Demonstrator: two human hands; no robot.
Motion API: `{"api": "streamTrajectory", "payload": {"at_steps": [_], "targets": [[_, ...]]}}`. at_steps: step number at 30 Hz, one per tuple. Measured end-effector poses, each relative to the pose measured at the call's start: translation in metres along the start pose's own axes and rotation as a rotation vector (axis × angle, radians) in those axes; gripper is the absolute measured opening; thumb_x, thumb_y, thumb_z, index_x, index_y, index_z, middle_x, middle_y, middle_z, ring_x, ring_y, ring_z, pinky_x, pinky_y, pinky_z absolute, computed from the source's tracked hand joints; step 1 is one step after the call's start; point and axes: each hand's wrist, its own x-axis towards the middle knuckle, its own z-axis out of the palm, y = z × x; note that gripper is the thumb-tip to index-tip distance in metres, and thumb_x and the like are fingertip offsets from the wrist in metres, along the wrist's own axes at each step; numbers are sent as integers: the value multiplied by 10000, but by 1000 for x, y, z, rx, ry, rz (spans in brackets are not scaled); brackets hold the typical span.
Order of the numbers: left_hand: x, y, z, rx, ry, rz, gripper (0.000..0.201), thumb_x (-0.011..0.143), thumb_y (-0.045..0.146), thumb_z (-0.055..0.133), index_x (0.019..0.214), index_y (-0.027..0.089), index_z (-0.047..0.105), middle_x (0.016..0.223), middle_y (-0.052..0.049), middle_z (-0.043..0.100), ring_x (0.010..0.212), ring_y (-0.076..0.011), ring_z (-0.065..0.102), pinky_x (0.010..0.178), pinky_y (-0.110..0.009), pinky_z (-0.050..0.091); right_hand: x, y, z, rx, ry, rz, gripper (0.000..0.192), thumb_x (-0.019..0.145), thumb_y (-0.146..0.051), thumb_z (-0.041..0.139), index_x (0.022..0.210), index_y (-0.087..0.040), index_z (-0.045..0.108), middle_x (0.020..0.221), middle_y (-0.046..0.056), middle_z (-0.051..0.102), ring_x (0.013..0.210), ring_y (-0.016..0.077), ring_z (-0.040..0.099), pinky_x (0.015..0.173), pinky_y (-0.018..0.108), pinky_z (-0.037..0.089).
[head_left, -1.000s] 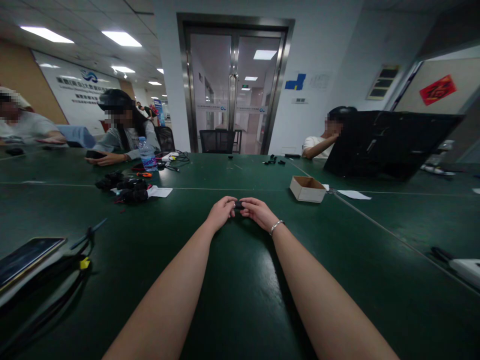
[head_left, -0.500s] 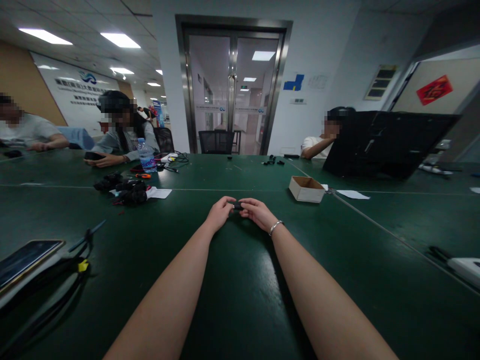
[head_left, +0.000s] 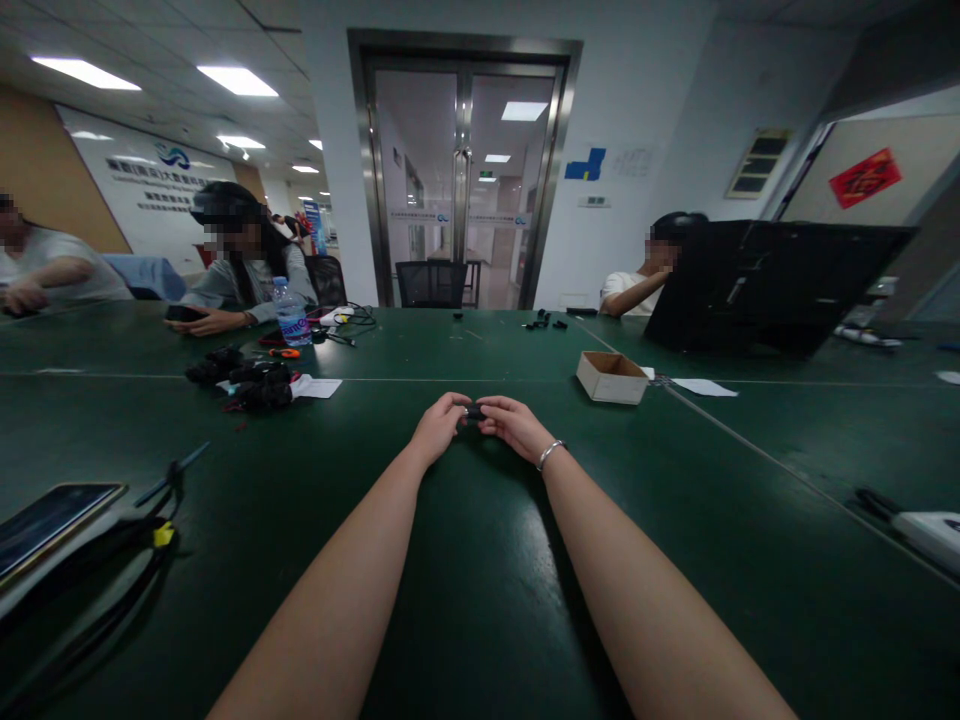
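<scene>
A small black object (head_left: 473, 411), with a bright bit at its left end, sits between my two hands over the green table (head_left: 480, 560). It is too small to name. My left hand (head_left: 439, 424) pinches its left end between thumb and fingers. On the right end, the fingers of my right hand (head_left: 516, 424) are closed, with a silver bracelet (head_left: 551, 455) at that wrist. Fingers cover part of the object.
An open cardboard box (head_left: 611, 379) stands right of my hands. Left lie a bundle of black cables (head_left: 251, 380), a water bottle (head_left: 291, 315) and a phone (head_left: 56, 515). A large black screen (head_left: 772, 285) stands at right. Other people sit around the table.
My hands and the black object stay almost in place. The view has shifted slightly. At far left, another person's hand has moved left.
</scene>
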Motion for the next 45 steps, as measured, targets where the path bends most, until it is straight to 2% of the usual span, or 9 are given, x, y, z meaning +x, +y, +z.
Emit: {"api": "streamTrajectory", "payload": {"at_steps": [10, 17, 21, 28, 33, 40, 45], "targets": [[3, -9, 0, 54, -19, 46, 382, 890, 441, 338, 966, 164, 590, 506, 25, 506, 454, -104, 451, 473, -199, 335, -2, -1, 1, -3, -7, 8, 125, 798, -35, 628, 902, -103, 636, 768, 73, 647, 592, 107, 621, 554, 182, 544], [3, -7, 0, -66, -73, 32, 226, 800, 278, 457, 958, 161, 567, 520, 27, 534, 454, -96, 465, 466, -188, 337, -1, -1, 0, 10, -15, -3, 120, 806, -32, 613, 901, -104, 626, 713, 57, 637, 582, 106, 617, 546, 179, 541], [1, -5, 0, -65, -68, 31, 193, 816, 287, 437, 927, 167, 539, 512, 25, 542, 457, -103, 486, 468, -189, 353, -1, -1, 0, 9, -12, -7, 121, 798, -40, 629, 897, -109, 628, 723, 59, 639, 589, 112, 619, 548, 194, 544], [-4, 7, 3, -81, -25, -17, 184, 831, 340, 442, 872, 169, 496, 502, 20, 559, 424, -99, 491, 462, -184, 359, 1, 1, -1, 13, -4, -4, 129, 780, -58, 655, 892, -109, 615, 782, 76, 653, 582, 110, 626, 559, 192, 538], [-3, 7, 3, -122, 26, 2, 264, 806, 421, 505, 832, 159, 498, 579, -4, 591, 441, -94, 506, 463, -190, 370, 1, 2, -1, -27, -23, -6, 160, 769, -48, 653, 902, -125, 608, 799, 53, 649, 599, 100, 629, 585, 182, 545], [-3, 8, 1, -166, 104, 94, 408, 720, 533, 607, 829, 142, 562, 642, -3, 568, 500, -88, 518, 460, -186, 381, 1, 2, 2, -169, -110, -48, 282, 719, -44, 693, 958, -148, 586, 835, 28, 631, 631, 91, 623, 584, 179, 544], [-4, 13, 8, -178, 174, 91, 439, 706, 551, 613, 867, 144, 586, 743, -11, 576, 462, -68, 480, 382, -179, 345, 7, 2, 10, -324, -153, -145, 400, 667, -70, 724, 1020, -166, 562, 945, 29, 609, 605, 85, 614, 530, 190, 533]]}}
